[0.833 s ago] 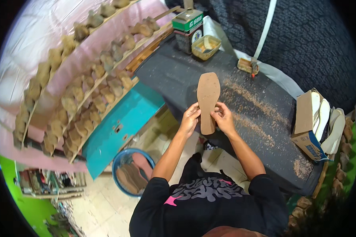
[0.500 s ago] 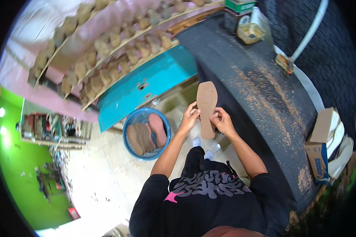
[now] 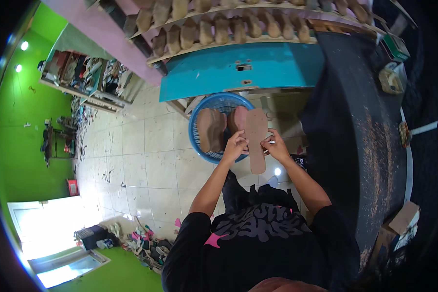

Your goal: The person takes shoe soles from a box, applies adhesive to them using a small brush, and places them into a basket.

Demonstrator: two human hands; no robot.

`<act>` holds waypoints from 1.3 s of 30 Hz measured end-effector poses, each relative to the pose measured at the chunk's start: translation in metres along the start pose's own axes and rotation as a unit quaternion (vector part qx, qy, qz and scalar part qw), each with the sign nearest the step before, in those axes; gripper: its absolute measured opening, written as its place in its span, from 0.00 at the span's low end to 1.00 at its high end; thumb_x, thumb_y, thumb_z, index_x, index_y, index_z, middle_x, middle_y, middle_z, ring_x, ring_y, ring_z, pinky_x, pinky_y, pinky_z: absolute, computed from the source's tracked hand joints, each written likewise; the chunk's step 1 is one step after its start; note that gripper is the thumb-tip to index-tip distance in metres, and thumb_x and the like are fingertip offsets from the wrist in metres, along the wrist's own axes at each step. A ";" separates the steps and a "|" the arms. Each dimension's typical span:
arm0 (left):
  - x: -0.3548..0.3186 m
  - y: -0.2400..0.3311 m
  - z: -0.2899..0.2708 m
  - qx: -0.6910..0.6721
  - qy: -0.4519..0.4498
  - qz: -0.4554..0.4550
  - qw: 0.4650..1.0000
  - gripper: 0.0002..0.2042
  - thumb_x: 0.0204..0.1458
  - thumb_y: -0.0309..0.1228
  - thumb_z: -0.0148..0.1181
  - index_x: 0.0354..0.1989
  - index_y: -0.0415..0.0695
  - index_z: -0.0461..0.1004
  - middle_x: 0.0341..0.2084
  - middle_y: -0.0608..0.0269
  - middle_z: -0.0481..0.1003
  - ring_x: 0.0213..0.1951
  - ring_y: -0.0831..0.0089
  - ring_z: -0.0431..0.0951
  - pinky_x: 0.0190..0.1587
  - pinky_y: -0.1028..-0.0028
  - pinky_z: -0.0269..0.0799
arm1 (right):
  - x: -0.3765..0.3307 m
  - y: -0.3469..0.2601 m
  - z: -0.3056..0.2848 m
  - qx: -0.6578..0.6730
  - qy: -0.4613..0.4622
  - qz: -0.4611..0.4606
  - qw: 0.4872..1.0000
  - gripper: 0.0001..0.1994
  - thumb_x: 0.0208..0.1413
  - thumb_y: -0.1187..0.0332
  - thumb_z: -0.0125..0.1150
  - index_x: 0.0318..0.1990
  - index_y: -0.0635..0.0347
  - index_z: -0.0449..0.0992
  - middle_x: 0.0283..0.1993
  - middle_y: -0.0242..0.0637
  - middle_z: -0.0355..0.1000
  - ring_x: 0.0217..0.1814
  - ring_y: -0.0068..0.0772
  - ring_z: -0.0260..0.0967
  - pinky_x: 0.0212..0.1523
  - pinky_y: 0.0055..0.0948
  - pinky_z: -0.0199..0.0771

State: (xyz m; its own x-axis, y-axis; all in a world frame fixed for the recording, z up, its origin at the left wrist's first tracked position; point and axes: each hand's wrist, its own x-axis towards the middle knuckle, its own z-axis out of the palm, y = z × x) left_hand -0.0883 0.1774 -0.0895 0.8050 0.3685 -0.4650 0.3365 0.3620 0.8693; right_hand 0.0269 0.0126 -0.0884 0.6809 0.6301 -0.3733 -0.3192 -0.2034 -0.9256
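Upright in front of me is a tan shoe insole [image 3: 256, 141], its wide end away from me, small dark specks on its face. My left hand [image 3: 236, 147] pinches its left edge near the narrow middle, fingers partly behind it. On the opposite edge my right hand [image 3: 276, 146] grips it between thumb and fingers. Just beyond and left of it stands a round blue plastic basket [image 3: 193, 127] on the floor. Several brown soles [image 3: 209, 129] stand stacked in it, beside a pink one [image 3: 238, 118] partly covered by the insole.
Beyond the basket runs a turquoise panel [image 3: 199, 68], below shelves of wooden shoe lasts [image 3: 221, 29]. A dark-covered workbench [image 3: 345, 92] strewn with brown shavings stands to my right. Behind left, a heap of scraps [image 3: 148, 246] lies on the tiled floor [image 3: 153, 170].
I have turned left, away from the workbench, and the insole now overlaps the basket's right part in view. Both hands keep their hold on it.
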 end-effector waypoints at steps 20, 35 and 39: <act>0.127 -0.080 -0.277 0.142 0.097 -0.059 0.983 0.20 0.50 0.26 0.64 0.52 0.34 0.74 0.35 0.60 0.79 0.34 0.75 0.79 0.34 0.77 0.75 | 0.178 0.093 0.228 -0.248 0.001 0.036 0.968 0.30 0.51 0.73 0.67 0.59 0.63 0.58 0.33 0.46 0.76 0.35 0.47 0.79 0.38 0.41 0.78; 0.132 -0.074 -0.278 0.280 0.126 -0.061 0.950 0.22 0.50 0.33 0.60 0.54 0.37 0.73 0.45 0.47 0.78 0.50 0.52 0.78 0.53 0.63 0.72 | 0.200 0.131 0.248 -0.387 0.020 0.034 0.921 0.33 0.50 0.74 0.66 0.61 0.62 0.54 0.33 0.50 0.75 0.36 0.54 0.77 0.38 0.45 0.77; 0.124 -0.068 -0.273 0.340 0.104 -0.063 0.932 0.26 0.51 0.32 0.58 0.60 0.38 0.67 0.53 0.38 0.71 0.53 0.42 0.73 0.55 0.56 0.71 | 0.195 0.127 0.251 -0.416 0.022 0.020 0.909 0.35 0.49 0.73 0.67 0.62 0.62 0.53 0.36 0.52 0.75 0.39 0.55 0.77 0.39 0.46 0.76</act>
State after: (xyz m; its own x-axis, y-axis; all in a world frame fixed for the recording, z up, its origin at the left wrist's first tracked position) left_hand -0.1450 0.4318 -0.2522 0.6495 0.5431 -0.5321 0.7116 -0.1876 0.6771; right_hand -0.0459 0.2978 -0.2627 0.7119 0.5822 -0.3926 0.2522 -0.7338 -0.6309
